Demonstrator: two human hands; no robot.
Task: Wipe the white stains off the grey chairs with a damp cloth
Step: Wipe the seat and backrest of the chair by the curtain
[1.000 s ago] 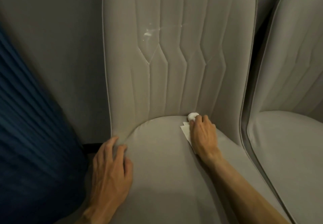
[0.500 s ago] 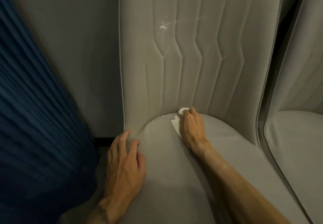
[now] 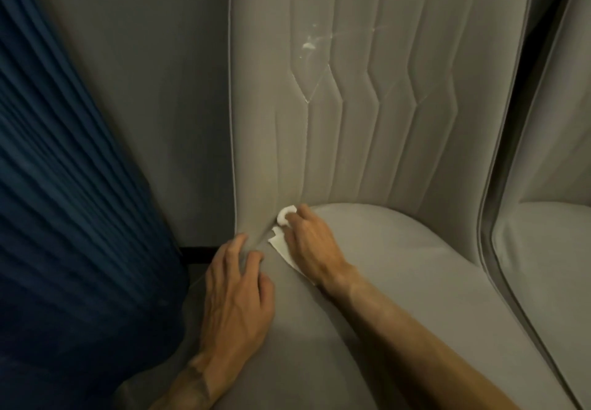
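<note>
A grey upholstered chair (image 3: 399, 281) fills the middle of the view. White stains (image 3: 308, 45) mark its backrest high up, with fainter smears to their right. My right hand (image 3: 307, 243) holds a white cloth (image 3: 283, 243) against the crease where seat meets backrest, at the seat's back left; the fingers curl over the cloth and hide most of it. My left hand (image 3: 238, 294) lies on the seat's left front edge, fingers spread and slightly bent, its fingertips close to the cloth.
A second grey chair (image 3: 550, 249) stands close on the right, with a dark gap between the two. A grey wall (image 3: 144, 89) is behind. Dark blue pleated fabric (image 3: 70, 217) hangs at the left, beside the chair.
My right hand has slid the cloth leftward along the seat crease, ending near my left hand. The view has shifted, so the chair now sits further right in frame.
</note>
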